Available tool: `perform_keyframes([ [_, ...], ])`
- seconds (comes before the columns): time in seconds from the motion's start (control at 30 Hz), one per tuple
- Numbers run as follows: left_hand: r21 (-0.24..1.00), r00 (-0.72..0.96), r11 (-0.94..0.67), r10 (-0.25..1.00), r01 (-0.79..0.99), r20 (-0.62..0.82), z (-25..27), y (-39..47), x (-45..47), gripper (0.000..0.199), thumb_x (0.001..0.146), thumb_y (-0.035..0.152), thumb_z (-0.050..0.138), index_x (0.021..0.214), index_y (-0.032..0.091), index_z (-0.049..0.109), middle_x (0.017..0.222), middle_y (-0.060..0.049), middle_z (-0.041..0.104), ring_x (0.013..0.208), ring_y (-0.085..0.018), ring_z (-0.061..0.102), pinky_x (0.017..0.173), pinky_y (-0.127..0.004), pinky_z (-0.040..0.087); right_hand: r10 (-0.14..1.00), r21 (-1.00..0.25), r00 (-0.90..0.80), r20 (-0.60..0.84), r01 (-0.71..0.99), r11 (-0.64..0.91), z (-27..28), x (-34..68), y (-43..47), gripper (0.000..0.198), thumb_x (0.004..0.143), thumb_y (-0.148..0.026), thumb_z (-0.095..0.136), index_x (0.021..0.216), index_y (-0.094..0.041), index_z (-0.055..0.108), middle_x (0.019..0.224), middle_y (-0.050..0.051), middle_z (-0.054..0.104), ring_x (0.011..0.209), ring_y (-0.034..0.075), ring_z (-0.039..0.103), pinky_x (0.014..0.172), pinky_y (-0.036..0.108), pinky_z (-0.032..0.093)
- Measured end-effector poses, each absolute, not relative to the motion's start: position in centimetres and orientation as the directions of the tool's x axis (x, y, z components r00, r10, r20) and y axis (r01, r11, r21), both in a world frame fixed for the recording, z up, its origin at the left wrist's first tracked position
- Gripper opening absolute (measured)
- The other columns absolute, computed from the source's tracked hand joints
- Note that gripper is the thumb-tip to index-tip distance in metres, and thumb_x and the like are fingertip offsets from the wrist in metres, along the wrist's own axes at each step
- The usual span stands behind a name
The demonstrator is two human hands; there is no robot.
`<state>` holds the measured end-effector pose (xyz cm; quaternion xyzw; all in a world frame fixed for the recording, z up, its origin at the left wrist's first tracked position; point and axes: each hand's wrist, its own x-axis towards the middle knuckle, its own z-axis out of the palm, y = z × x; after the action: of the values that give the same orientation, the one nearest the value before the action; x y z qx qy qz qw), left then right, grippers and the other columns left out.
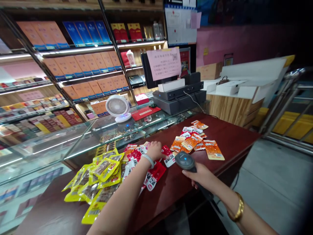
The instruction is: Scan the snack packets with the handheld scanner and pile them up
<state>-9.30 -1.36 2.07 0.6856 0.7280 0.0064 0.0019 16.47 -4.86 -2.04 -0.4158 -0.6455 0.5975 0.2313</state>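
My left hand (155,150), with a pale bangle at the wrist, reaches over the packets with its fingers curled. Its thumb lies on a small red and white snack packet (169,160); the grip's underside is hidden. More red and white packets (152,179) lie beneath and beside this hand. In my right hand (201,174) is a dark handheld barcode scanner (185,160), its head close to that packet and a blue light on top. Yellow-edged clear snack packets (105,169) are heaped to the left. Orange packets (193,142) lie mixed with white ones on the right.
The packets lie on a dark red-brown table (234,133). Behind it runs a glass display counter (83,137) carrying a white fan (118,107), a red mat (146,113) and a monitor with a pink notice (164,63). A metal railing (281,98) stands at right.
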Motion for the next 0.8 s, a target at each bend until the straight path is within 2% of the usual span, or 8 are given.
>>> perform_keyframes([
  [0.1,0.132,-0.091,0.091,0.996,0.987,-0.01,2.2,-1.7,-8.9,0.072,0.057,0.051,0.083,0.114,0.017,0.054,0.106,-0.017,0.067,0.104,-0.035,0.062,0.088,-0.039,0.044,0.814,-0.967,-0.548,-0.194,0.245,-0.065,-2.1,16.7,-4.8,0.034,0.077,-0.045,0.067,0.092,-0.019,0.052,0.043,-0.008,0.053,0.036,0.013,0.054,0.037,0.02,0.042],
  [0.2,0.283,-0.077,0.069,0.997,0.957,0.015,2.4,-2.3,-8.7,0.069,0.062,0.034,0.082,0.121,0.021,0.048,0.105,-0.012,0.069,0.096,-0.029,0.067,0.078,-0.031,0.046,0.814,-0.974,-0.555,-0.173,0.217,-0.059,-2.3,17.0,-4.6,0.032,0.079,-0.044,0.064,0.092,-0.018,0.051,0.044,-0.008,0.055,0.036,0.012,0.052,0.037,0.019,0.041],
  [0.33,0.475,-0.107,0.034,0.986,0.879,0.127,2.9,-3.0,-8.9,0.052,0.069,0.019,0.073,0.116,0.023,0.052,0.106,-0.006,0.07,0.096,-0.022,0.066,0.08,-0.028,0.046,0.809,-0.98,-0.565,-0.162,0.187,-0.065,-2.5,17.1,-4.6,0.031,0.079,-0.043,0.064,0.091,-0.018,0.051,0.044,-0.008,0.053,0.036,0.011,0.051,0.037,0.019,0.04],
  [0.43,0.594,-0.085,-0.049,0.977,0.803,0.195,3.5,-3.2,-9.0,0.044,0.071,0.014,0.068,0.113,0.023,0.056,0.103,-0.003,0.07,0.094,-0.019,0.066,0.082,-0.027,0.047,0.817,-0.983,-0.56,-0.136,0.182,-0.039,-2.1,17.0,-4.6,0.029,0.078,-0.042,0.066,0.09,-0.018,0.052,0.046,-0.008,0.054,0.036,0.011,0.052,0.037,0.019,0.04],
  [0.6,0.637,-0.005,-0.151,0.972,0.756,0.236,4.3,-3.2,-7.7,0.043,0.07,0.015,0.069,0.111,0.023,0.061,0.106,-0.002,0.069,0.095,-0.018,0.064,0.085,-0.026,0.048,0.828,-0.982,-0.557,-0.057,0.18,0.054,0.0,16.8,-4.7,0.025,0.08,-0.04,0.067,0.087,-0.018,0.056,0.048,-0.005,0.057,0.039,0.013,0.056,0.039,0.021,0.045],
  [0.8,0.621,0.027,-0.186,0.966,0.761,0.256,4.2,-3.3,-6.6,0.039,0.072,0.012,0.064,0.11,0.021,0.063,0.104,-0.003,0.069,0.092,-0.018,0.063,0.084,-0.026,0.049,0.814,-0.969,-0.578,-0.057,0.229,0.095,1.5,16.8,-4.6,0.024,0.082,-0.039,0.067,0.091,-0.019,0.058,0.049,-0.004,0.06,0.04,0.015,0.059,0.039,0.023,0.047],
])
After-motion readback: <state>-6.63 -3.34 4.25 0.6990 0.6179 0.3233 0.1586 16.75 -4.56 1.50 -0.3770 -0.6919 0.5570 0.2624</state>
